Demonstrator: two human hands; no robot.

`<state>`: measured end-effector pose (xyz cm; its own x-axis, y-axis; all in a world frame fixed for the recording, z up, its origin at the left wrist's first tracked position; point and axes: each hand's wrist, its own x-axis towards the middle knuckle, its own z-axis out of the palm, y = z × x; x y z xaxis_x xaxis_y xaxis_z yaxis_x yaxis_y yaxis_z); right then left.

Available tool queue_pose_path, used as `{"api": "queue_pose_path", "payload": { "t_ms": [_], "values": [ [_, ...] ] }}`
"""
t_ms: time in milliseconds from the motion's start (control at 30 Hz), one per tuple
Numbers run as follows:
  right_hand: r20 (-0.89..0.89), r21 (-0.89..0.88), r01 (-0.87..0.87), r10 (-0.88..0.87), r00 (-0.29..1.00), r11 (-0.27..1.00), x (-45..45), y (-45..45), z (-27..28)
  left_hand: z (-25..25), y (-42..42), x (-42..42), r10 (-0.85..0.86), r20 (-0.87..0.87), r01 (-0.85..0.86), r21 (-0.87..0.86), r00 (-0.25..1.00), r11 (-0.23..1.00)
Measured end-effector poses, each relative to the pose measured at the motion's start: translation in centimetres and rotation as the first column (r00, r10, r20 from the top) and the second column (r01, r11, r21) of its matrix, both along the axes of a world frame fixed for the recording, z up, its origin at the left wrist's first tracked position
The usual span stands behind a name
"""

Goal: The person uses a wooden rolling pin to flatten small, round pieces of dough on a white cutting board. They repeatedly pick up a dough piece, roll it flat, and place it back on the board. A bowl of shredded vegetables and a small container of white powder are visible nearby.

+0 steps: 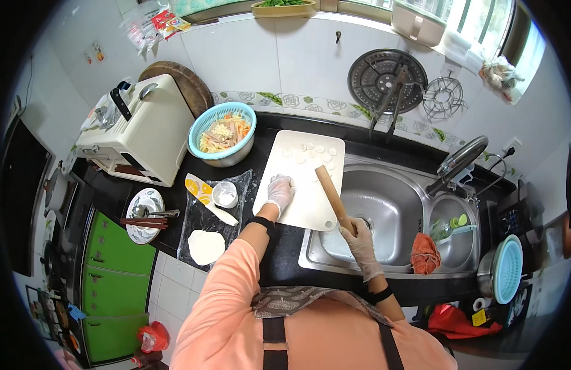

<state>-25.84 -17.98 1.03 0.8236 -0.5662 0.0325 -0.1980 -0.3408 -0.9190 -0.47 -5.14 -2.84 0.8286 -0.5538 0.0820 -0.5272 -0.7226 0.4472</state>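
My right hand [359, 240], in a clear glove, grips the lower end of a wooden rolling pin [331, 193]. The pin slants up over the right edge of a white cutting board [290, 150]. On the board rests my gloved left hand [280, 190], its fingers curled; whatever may be under them is hidden. Several small, pale dough rounds [319, 149] lie scattered on the board's far part. Left of the board, a flat sheet of dough [206, 247] lies on dark plastic film [193, 217]. A knife with a patterned blade [198, 188] and a small tub of white powder [225, 194] lie beyond it.
A blue basket [196, 121] in a metal bowl holds shredded food. A toaster oven [151, 125] stands behind a plate [145, 199] with chopsticks and spoon. The board overlaps a steel sink [405, 185] with a faucet [456, 162] and a red cloth [425, 253].
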Motion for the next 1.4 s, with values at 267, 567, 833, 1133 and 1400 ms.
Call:
{"api": "queue_pose_path", "payload": {
  "t_ms": [267, 567, 833, 1133, 1400],
  "values": [
    [0.02, -0.006, 0.019, -0.019, 1.0, 1.0, -0.5, -0.1, 0.0, 0.8, 0.7, -1.1, -0.056, -0.598, -0.341, -0.528, 0.799, 0.778],
    [-0.023, 0.13, 0.008, -0.006, 1.0, 0.992, -0.8, 0.1, 0.1, 7.9, 11.0, -7.9, 0.029, -0.532, -0.446, -0.678, 0.846, 0.585],
    [-0.031, 0.026, -0.172, 0.173, 0.984, 0.985, 1.0, 1.0, -0.5, 8.7, 22.6, -10.2, 0.335, -0.638, -0.721, -0.626, 0.693, 0.298],
    [-0.056, 0.051, -0.216, 0.219, 0.974, 0.975, 1.2, 2.3, 1.0, -3.1, 29.0, -8.0, 0.541, -0.722, -0.846, -0.532, 0.431, -0.036],
    [-0.072, 0.03, -0.177, 0.178, 0.981, 0.984, 0.4, 3.0, 1.8, -1.2, 28.9, -8.9, 0.683, -0.556, -0.832, -0.538, 0.473, 0.138]
  ]
}}
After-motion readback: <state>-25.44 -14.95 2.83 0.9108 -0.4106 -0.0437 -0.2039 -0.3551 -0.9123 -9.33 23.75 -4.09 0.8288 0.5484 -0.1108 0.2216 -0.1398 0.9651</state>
